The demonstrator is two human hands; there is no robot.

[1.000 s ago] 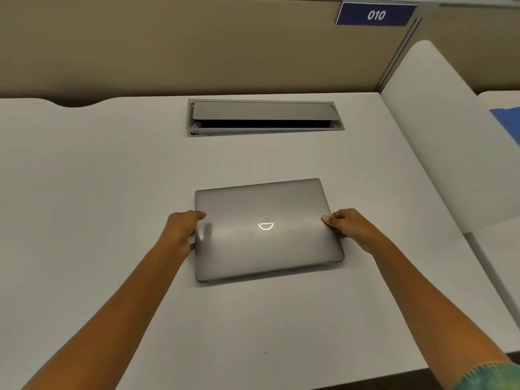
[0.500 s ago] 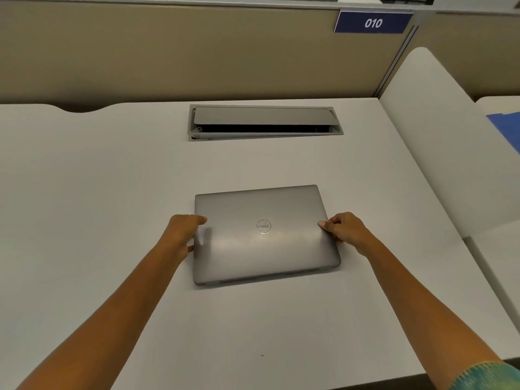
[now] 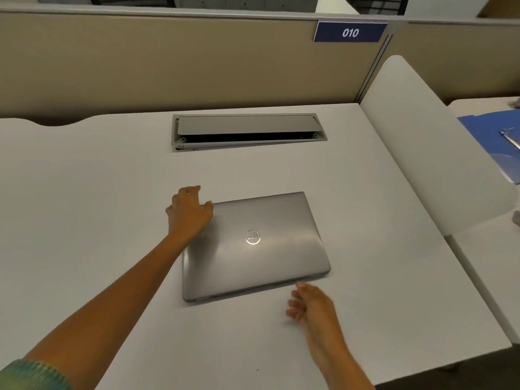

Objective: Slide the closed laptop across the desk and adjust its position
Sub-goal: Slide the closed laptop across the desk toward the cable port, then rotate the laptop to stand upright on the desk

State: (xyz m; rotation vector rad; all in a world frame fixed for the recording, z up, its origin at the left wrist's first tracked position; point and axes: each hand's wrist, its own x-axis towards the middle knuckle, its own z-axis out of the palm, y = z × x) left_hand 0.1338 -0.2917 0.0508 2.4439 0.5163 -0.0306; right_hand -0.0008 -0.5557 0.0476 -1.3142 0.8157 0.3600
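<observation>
a grey cable hatch point(image 3: 247, 130) is set into the white surface at twelve o'clock, its flap tilted up over a dark slot. behind it runs a beige partition point(image 3: 168, 66). at one o'clock on the partition hangs a dark blue sign point(image 3: 350, 31) reading 010. a white rounded divider point(image 3: 422, 142) stands at two o'clock. beyond it, at three o'clock, lies a blue folder point(image 3: 495, 142).

Soft, even overhead light; a glare patch on the laptop point(image 3: 254, 243) lid toward 3 o'clock; wide-angle bending at the edges; slightly soft focus.
</observation>
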